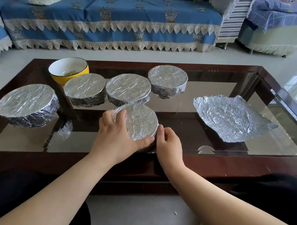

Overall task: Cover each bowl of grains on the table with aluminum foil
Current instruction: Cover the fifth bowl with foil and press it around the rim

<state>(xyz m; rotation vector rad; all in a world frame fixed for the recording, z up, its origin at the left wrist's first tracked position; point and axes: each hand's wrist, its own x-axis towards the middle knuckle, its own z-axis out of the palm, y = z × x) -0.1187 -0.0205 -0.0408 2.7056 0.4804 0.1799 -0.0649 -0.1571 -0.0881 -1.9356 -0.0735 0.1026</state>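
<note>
Both hands work at the nearest foil-covered bowl (138, 121), which sits close to the near edge of the glass surface (172, 114). Left hand (116, 136) is wrapped around its left side, fingers curled over the rim and thumb pressed to the near wall; right hand (167, 144) pinches the foil at its right rim. Left of it another wrapped bowl (27, 104) stands near the surface's left edge. Behind, three more wrapped bowls (128, 89) stand close together in a slanting row, with an uncovered yellow bowl (69, 69) at the far left. To the right a loose foil sheet (231, 118) lies flat, bare glass around it.
</note>
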